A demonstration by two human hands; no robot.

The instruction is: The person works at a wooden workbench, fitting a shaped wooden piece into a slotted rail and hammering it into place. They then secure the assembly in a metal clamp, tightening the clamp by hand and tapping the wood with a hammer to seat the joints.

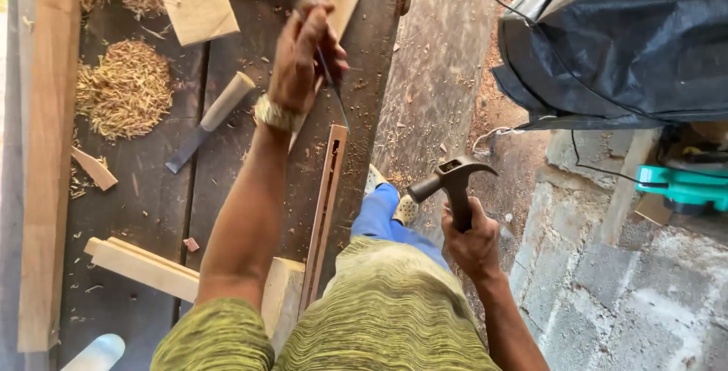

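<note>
My left hand [303, 56] is raised over the dark workbench [152, 181], closed on a thin dark rod-like tool [334, 89] whose tip points down at the top end of a narrow slotted wooden strip [324, 212]. The strip runs along the bench's right edge. My right hand [472, 240] hangs off the bench to the right, gripping the handle of a claw hammer [453, 179] with its head up and to the left. A chisel with a pale wooden handle [212, 117] lies on the bench left of my left arm.
Heaps of wood shavings [125, 89] lie at the left. A long plank [47, 151] lines the far left edge, and wood offcuts [140, 267] rest nearby. A dark tarp [622, 45] covers something at the right, above a teal power tool [682, 187] on concrete blocks [607, 295].
</note>
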